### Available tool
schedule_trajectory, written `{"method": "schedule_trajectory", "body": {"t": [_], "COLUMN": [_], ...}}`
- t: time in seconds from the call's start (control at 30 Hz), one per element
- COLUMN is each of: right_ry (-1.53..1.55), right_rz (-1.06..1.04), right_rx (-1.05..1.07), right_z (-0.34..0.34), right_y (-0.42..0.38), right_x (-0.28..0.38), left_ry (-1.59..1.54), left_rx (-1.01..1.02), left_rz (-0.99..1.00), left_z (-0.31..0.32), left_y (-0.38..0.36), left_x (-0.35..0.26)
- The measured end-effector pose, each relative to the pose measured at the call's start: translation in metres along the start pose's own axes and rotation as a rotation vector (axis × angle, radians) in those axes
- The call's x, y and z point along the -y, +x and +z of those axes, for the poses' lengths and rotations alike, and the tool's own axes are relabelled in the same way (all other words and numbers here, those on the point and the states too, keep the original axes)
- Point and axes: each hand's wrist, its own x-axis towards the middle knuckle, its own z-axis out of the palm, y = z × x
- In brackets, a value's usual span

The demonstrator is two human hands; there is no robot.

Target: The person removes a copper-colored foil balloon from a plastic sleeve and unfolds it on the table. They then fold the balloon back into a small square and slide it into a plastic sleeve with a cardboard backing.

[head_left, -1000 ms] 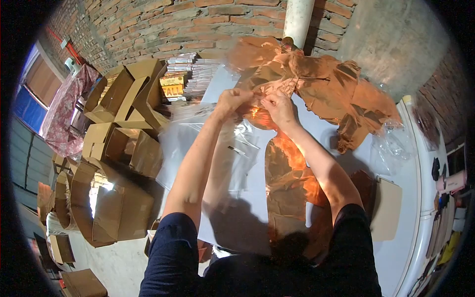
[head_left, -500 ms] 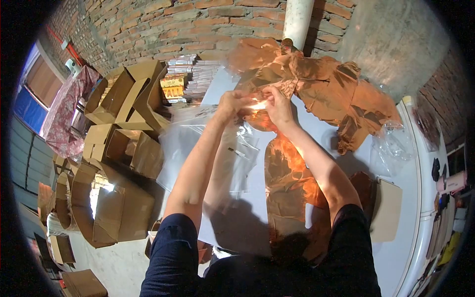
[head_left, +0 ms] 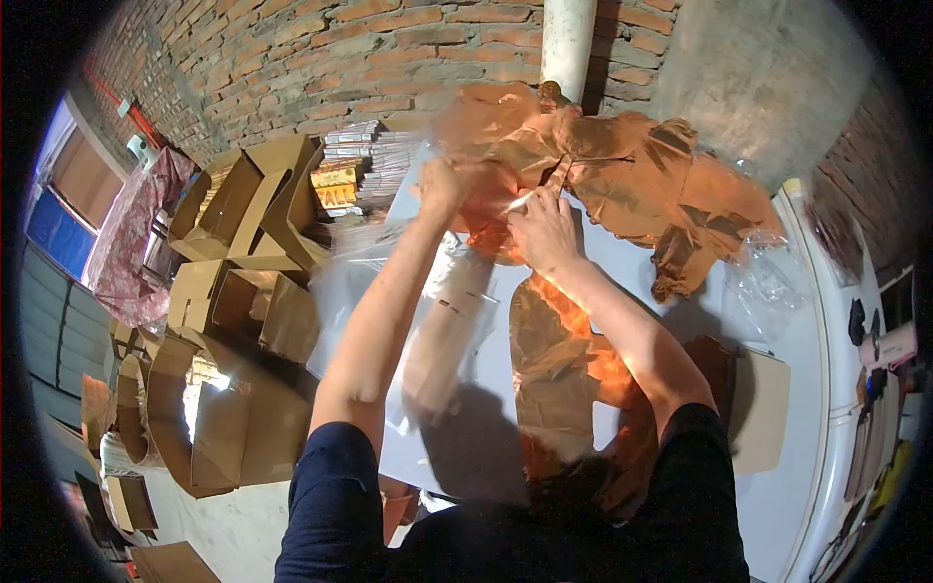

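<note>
Shiny copper-coloured foil balloons, flat and crumpled, lie across the table. My left hand [head_left: 442,187] is closed at the left edge of one foil balloon [head_left: 491,194], blurred by motion, with the foil stretching from it to the right. My right hand [head_left: 549,231] has its fingers bent and pinched together on the same foil, a hand's width or so away. A long flat foil balloon [head_left: 554,379] lies below my right forearm, near my body. Beyond my hands, a crumpled foil pile [head_left: 671,175] reaches to the right.
Clear plastic bags [head_left: 360,282] lie under and beside my left forearm. Stacked packets [head_left: 394,160] stand at the table's back left. Open cardboard boxes [head_left: 243,418] crowd the left side. A white pipe [head_left: 567,49] runs down the brick wall. Clear plastic wrap [head_left: 763,287] lies right.
My hands have moved apart: the left went leftward, pulling the foil out between them, while the right came slightly nearer to me. The view has shifted slightly.
</note>
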Motion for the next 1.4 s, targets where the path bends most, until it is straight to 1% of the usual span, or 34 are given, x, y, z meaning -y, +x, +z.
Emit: {"method": "schedule_trajectory", "body": {"t": [0.03, 0.07, 0.1, 0.17, 0.2, 0.27, 0.3, 0.33, 0.37, 0.4, 0.43, 0.47, 0.5, 0.53, 0.57, 0.6, 0.67, 0.7, 0.73, 0.8, 0.83, 0.87, 0.9, 0.97, 1.07, 1.2, 1.3, 1.37, 1.4], "right_ry": [-0.016, -0.031, -0.040, -0.055, -0.055, -0.054, 0.061, 0.177, 0.293, 0.318, 0.309, 0.298, 0.286, 0.272, 0.151, 0.027, -0.121, -0.204, -0.196, -0.181, -0.154, -0.115, -0.068, 0.058, 0.315, 0.757, 1.060, 1.208, 1.274], "right_rz": [0.019, 0.038, 0.015, -0.032, -0.046, -0.074, 0.007, 0.089, 0.173, 0.184, 0.179, 0.176, 0.174, 0.236, 0.173, 0.110, 0.104, 0.133, 0.089, 0.020, 0.011, 0.007, 0.006, 0.031, 0.087, 0.260, 0.455, 0.598, 0.665], "right_rx": [0.004, 0.008, -0.019, -0.073, -0.058, -0.030, 0.101, 0.231, 0.360, 0.337, 0.191, 0.044, -0.103, 0.129, 0.049, -0.031, 0.100, -0.100, -0.172, -0.274, -0.273, -0.252, -0.223, -0.139, 0.011, 0.360, 0.651, 0.775, 0.827], "right_z": [-0.005, -0.009, -0.005, 0.006, 0.005, 0.004, -0.003, -0.016, -0.031, -0.039, -0.028, -0.012, -0.005, -0.005, 0.007, 0.034, 0.058, 0.079, 0.075, 0.067, 0.065, 0.057, 0.052, 0.032, -0.016, -0.095, -0.147, -0.174, -0.186], "right_y": [0.002, 0.004, 0.005, 0.005, 0.006, 0.010, 0.018, 0.031, 0.044, 0.052, 0.056, 0.059, 0.063, 0.071, 0.072, 0.071, 0.082, 0.081, 0.086, 0.094, 0.094, 0.092, 0.091, 0.083, 0.055, -0.022, -0.093, -0.134, -0.151], "right_x": [0.000, 0.000, -0.005, -0.017, -0.019, -0.023, -0.023, -0.023, -0.023, -0.028, -0.034, -0.039, -0.042, -0.047, -0.052, -0.061, -0.075, -0.075, -0.080, -0.088, -0.091, -0.092, -0.095, -0.095, -0.095, -0.100, -0.116, -0.125, -0.134], "left_ry": [-0.049, -0.177, -0.303, -0.422, -0.481, -0.421, -0.390, -0.308, -0.274, -0.240, -0.206, -0.184, -0.148, -0.112, -0.076, -0.072, -0.105, -0.121, -0.129, -0.264, -0.365, -0.432, -0.398, -0.309, -0.268, -0.057, -0.034, -0.135, -0.169], "left_rx": [-0.032, -0.025, -0.019, -0.072, -0.099, 0.019, 0.078, 0.039, 0.051, 0.062, 0.073, 0.063, 0.069, 0.074, 0.079, 0.089, 0.108, 0.115, 0.123, 0.097, 0.030, 0.080, 0.132, 0.157, 0.205, 0.207, 0.242, 0.268, 0.306], "left_rz": [0.031, 0.044, 0.055, 0.129, 0.165, 0.217, 0.244, 0.278, 0.265, 0.253, 0.240, 0.318, 0.313, 0.307, 0.302, 0.356, 0.379, 0.389, 0.297, 0.434, 0.535, 0.646, 0.909, 0.962, 0.979, 1.002, 0.871, 0.734, 0.711], "left_z": [-0.004, -0.012, -0.020, -0.028, -0.028, -0.023, -0.020, -0.019, -0.019, -0.018, -0.017, -0.012, -0.012, -0.012, -0.013, -0.012, -0.020, -0.025, -0.042, -0.074, -0.106, -0.121, -0.132, -0.147, -0.154, -0.170, -0.169, -0.155, -0.144], "left_y": [0.001, 0.005, 0.006, 0.018, 0.025, 0.034, 0.037, 0.027, 0.019, 0.014, 0.013, 0.015, 0.011, 0.004, -0.002, -0.003, -0.014, -0.024, -0.046, -0.063, -0.094, -0.107, -0.105, -0.121, -0.137, -0.186, -0.241, -0.280, -0.298], "left_x": [-0.011, -0.021, -0.034, -0.042, -0.042, -0.034, -0.031, -0.039, -0.043, -0.044, -0.043, -0.035, -0.037, -0.038, -0.038, -0.033, -0.033, -0.036, -0.062, -0.074, -0.105, -0.119, -0.121, -0.135, -0.140, -0.143, -0.123, -0.097, -0.090]}}
